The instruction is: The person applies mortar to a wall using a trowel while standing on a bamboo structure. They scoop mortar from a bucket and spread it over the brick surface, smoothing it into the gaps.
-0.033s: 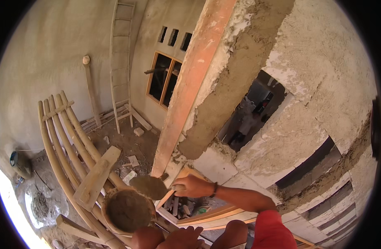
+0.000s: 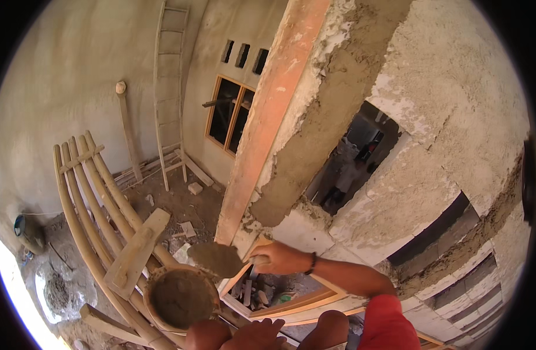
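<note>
My right hand grips the handle of a trowel whose broad, mortar-coated blade hovers just above the right side of a round bucket of grey-brown mortar. My left hand rests at the lower edge by my bent knees, fingers lying loose with nothing visible in them. Beside the trowel runs a column with a pinkish board and a strip of wet render. A loose plank lies on the bamboo poles next to the bucket.
I am high above a rubble-strewn floor. The bamboo platform extends left. A ladder leans on the far wall beside a window. A wooden frame sits below my arm. A person shows through an opening in the right wall.
My right hand and the trowel have shifted slightly up and to the right. My left hand stays in place.
</note>
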A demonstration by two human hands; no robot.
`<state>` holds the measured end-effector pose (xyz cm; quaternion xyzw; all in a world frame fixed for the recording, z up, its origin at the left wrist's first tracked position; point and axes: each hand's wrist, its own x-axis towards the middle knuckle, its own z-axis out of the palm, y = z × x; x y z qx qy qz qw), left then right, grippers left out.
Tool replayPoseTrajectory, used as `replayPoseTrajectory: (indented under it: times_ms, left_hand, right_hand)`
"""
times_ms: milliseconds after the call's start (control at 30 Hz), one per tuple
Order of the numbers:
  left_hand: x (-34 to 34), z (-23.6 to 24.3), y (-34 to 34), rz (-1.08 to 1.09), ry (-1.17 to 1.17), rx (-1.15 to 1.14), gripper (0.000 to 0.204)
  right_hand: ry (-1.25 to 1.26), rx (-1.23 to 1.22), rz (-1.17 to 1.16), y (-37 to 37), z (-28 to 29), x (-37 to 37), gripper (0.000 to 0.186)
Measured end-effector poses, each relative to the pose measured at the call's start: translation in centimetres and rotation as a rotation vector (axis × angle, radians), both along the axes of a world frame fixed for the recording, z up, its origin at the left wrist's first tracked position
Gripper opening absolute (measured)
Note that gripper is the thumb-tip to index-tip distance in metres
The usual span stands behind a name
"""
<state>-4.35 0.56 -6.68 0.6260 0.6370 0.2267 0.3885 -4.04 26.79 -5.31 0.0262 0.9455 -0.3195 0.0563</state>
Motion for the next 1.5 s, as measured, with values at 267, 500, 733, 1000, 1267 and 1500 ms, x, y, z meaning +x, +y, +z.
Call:
replayPoseTrajectory:
  times_ms: [267,500,733,1000,1267,1500]
  left_hand:
    - [-0.4,-1.1,0.3,-0.026,-0.038,-0.046,0.059]
    - [-1.3,-3.0,1.1,-0.008,-0.072,0.022,0.056]
    - [-1.5,-2.1,1.1,-0.028,-0.037,-0.06,0.057]
    - [-2.2,-2.9,1.7,-0.084,0.032,-0.076,0.058]
    - [-1.5,-2.0,1.6,-0.023,-0.046,-0.061,0.061]
    - [-1.2,-2.1,2.1,-0.071,-0.042,-0.076,0.064]
  right_hand:
    - [0.035,0.409,-0.154,0.3,26.4,5.4,0.047]
    - [0.291,0.425,-0.18,-2.5,40.8,9.3,0.051]
    - [0.31,0.512,-0.567,3.9,43.5,6.8,0.057]
    - [0.694,0.84,-0.712,5.3,50.4,8.4,0.066]
    - [0.271,0.79,-0.531,2.1,41.7,7.4,0.056]
    - [0.111,0.975,-0.491,2.4,41.5,5.1,0.043]
